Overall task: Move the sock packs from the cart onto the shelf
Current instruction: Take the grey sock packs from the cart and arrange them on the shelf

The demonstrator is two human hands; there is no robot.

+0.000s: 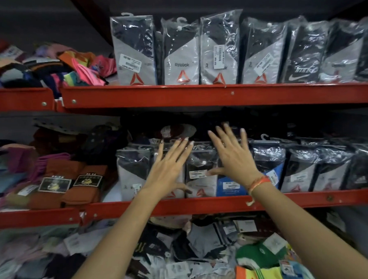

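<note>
Sock packs in clear plastic (200,170) stand in a row on the middle red shelf (202,205). My left hand (169,167) lies flat against the front of the packs left of centre, fingers spread. My right hand (232,156) presses flat on the packs just to its right, fingers spread, an orange thread band on the wrist. Neither hand holds anything. A blue pack (227,187) sits under my right palm. Another row of grey and black sock packs (198,54) stands on the upper shelf (219,95). No cart is in view.
Brown folded socks (71,184) and loose coloured socks lie at the left of the middle shelf. Loose colourful socks (59,64) are piled at the upper left. Below the shelf lies a heap of mixed sock packs (183,251), with green and orange ones (262,260) at the lower right.
</note>
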